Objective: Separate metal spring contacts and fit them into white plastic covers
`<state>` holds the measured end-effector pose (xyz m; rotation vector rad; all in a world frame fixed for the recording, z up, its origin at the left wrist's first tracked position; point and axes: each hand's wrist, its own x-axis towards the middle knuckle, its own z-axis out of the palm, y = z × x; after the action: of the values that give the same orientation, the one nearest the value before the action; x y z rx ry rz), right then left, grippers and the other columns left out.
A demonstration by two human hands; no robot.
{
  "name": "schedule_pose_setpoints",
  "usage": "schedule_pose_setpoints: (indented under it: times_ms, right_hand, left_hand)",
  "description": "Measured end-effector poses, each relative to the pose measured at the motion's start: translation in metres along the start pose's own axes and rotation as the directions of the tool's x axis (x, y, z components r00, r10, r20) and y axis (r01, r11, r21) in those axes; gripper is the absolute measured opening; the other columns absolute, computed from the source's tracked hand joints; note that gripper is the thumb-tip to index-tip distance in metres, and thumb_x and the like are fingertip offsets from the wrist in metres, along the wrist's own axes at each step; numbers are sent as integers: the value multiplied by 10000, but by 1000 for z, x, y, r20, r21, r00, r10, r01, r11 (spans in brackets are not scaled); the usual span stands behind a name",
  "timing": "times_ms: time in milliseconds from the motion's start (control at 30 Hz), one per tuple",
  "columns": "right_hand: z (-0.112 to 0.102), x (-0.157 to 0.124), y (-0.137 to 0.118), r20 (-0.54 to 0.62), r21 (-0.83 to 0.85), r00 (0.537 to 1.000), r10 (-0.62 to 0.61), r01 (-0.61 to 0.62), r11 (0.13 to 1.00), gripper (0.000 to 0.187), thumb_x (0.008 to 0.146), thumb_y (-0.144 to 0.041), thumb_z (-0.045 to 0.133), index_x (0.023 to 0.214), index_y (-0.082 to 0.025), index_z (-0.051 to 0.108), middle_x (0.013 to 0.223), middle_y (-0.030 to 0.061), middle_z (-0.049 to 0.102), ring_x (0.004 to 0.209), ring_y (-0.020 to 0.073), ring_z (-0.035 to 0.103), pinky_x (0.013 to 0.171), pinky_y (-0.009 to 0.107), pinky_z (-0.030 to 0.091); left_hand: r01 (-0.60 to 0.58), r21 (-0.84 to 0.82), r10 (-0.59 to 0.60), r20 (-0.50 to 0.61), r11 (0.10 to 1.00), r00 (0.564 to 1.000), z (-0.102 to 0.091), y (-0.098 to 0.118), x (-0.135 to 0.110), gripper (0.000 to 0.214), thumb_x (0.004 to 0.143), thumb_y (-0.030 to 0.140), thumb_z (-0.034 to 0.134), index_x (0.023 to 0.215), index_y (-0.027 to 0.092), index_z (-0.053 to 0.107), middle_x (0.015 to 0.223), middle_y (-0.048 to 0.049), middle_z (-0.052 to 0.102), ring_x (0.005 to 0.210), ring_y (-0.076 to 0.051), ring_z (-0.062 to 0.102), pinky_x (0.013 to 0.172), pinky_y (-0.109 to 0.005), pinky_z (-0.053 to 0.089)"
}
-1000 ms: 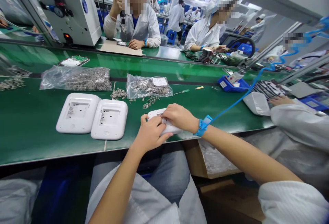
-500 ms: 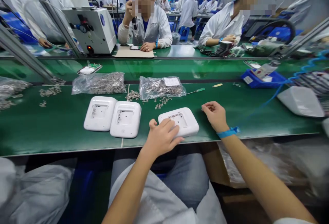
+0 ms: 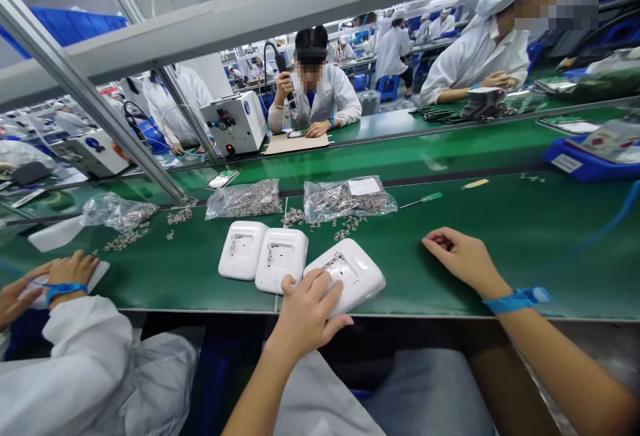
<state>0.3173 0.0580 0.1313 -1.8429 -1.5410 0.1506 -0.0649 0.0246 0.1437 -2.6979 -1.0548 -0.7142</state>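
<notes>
Left hand (image 3: 307, 313) flat on white housing (image 3: 350, 276), right hand (image 3: 463, 259) curled

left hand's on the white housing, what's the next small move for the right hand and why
Probably reach the right hand to the loose metal parts beside the bag: it lies curled on the mat, apart from the white housing, which the left hand steadies.

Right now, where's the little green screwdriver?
In the head view the screwdriver lies on the bench right of centre, right of the labelled parts bag and beyond the right hand.
</notes>
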Motion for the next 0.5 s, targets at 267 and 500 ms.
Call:
schedule_pose_setpoints:
  times_ms: [267,500]
  right_hand:
    - [9,4,-17,149,-129,946,-289,308,943,253,901,-421,536,895,-214,681,783,67,703,659,214,632,592,344,474]
    - [39,43,-62,213,-119,858,-467,497,859,282,979,-358,461,962,-177,677,877,98,702,733,224,632,657,355,483]
  left_hand:
    - [261,116,-260,-21,958,965,-2,19,-19,561,997,618,401,1327,234,643,1323,-117,670,1197,-329,547,800,-444,288]
    - [408,181,-402,-66,895,913,-9,17,-30,501,1035,509,350,1323,216,637,1327,-146,668,1185,-346,549,783,-446,272]
